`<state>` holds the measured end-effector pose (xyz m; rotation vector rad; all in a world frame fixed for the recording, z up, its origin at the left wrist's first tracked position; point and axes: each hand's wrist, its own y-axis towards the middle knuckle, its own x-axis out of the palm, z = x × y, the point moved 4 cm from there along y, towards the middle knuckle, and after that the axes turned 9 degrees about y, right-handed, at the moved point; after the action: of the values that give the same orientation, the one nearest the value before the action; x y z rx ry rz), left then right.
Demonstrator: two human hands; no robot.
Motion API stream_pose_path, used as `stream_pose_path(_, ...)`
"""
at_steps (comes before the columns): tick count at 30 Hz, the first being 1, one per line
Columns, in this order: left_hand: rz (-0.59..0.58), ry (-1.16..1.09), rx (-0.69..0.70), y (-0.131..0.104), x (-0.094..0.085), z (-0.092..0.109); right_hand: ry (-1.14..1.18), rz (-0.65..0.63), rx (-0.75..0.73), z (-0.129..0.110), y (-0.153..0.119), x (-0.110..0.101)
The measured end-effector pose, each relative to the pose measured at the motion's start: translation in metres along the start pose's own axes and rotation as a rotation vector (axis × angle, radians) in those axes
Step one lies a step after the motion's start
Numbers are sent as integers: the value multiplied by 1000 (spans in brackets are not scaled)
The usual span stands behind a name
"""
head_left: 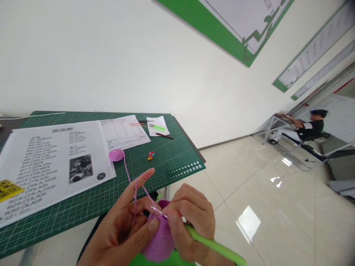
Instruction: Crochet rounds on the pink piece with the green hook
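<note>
Near the bottom centre, my left hand (126, 225) pinches the edge of a pink crocheted piece (159, 244), its index finger raised with pink yarn over it. My right hand (191, 218) grips a crochet hook (213, 245) with a thick green handle. The hook's metal tip lies at the top edge of the crocheted piece, where the yarn meets it. From there the strand runs over my left hand to a pink yarn ball (116, 155) on the green cutting mat (135, 162). A small green item (158, 197) shows behind the piece.
On the mat lie a printed pattern sheet (55, 155), a form (124, 133), green snips (158, 128), a dark tool (165, 136) and small coloured markers (151, 155). The table's edge is just beyond my hands. A seated person (307, 127) is far right.
</note>
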<state>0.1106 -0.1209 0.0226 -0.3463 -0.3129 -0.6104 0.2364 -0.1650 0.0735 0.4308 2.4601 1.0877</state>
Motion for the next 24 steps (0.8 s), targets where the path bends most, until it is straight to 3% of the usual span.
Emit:
stream_pose_path(5, -50, -46, -19, 0, 1, 1, 22, 17, -4, 0, -2, 0)
stream_pose_path(11, 15, 5, -56, -2, 0, 3, 37, 18, 0, 2, -3, 0)
stream_pose_path(24, -31, -58, -60, 0, -4, 0, 72, 28, 23, -2, -1, 0)
